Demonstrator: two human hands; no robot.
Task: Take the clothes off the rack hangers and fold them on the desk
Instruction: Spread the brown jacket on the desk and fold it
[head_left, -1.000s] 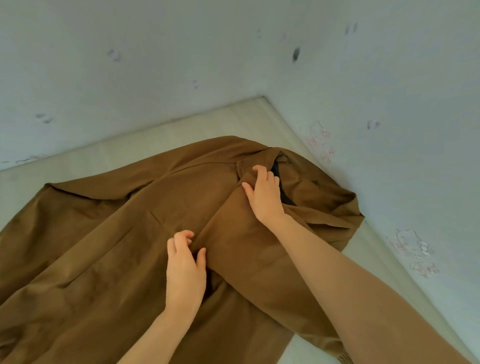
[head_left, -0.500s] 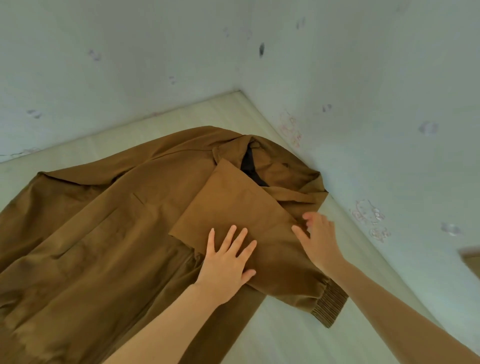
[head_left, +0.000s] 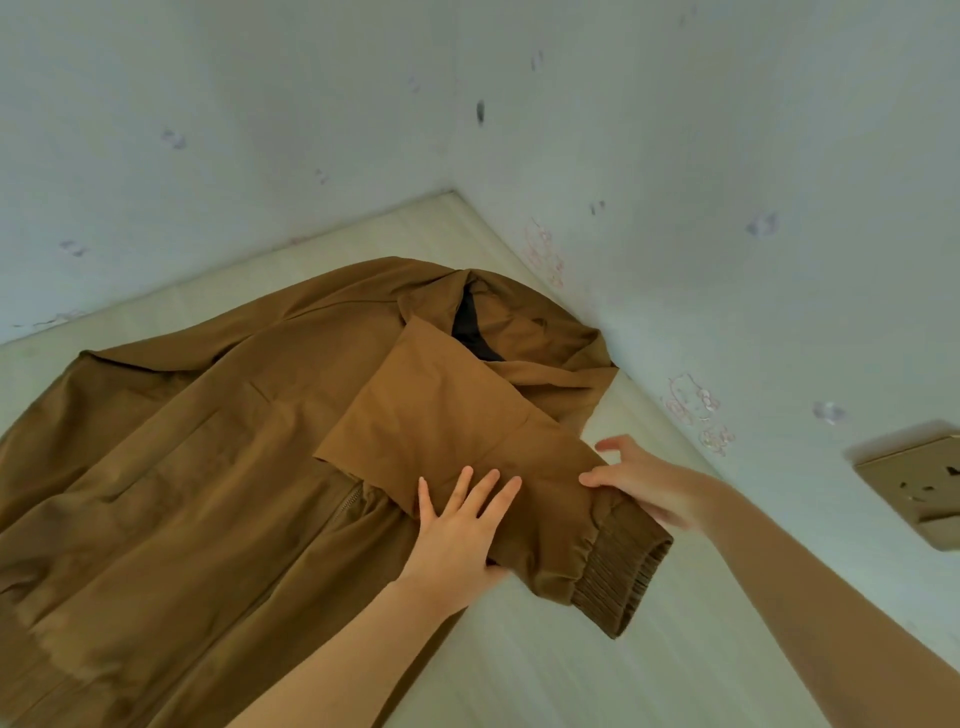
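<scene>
Folding goes best if the left hand (head_left: 460, 525), flat with fingers spread, pins the sleeve (head_left: 467, 431) across the brown jacket (head_left: 171, 467) near the desk's (head_left: 545, 670) far right corner while the right hand (head_left: 647, 483), pinching the sleeve's edge, tugs it smooth

Nothing readable here, honestly. The brown jacket (head_left: 218, 467) shows no tag, logo or print. The pale wall (head_left: 727, 208) on the right only has faint pinkish cartoon-like doodles (head_left: 698, 410) and smudges, no letters or numbers. The wall socket (head_left: 919, 488) at far right is unmarked too.
</scene>
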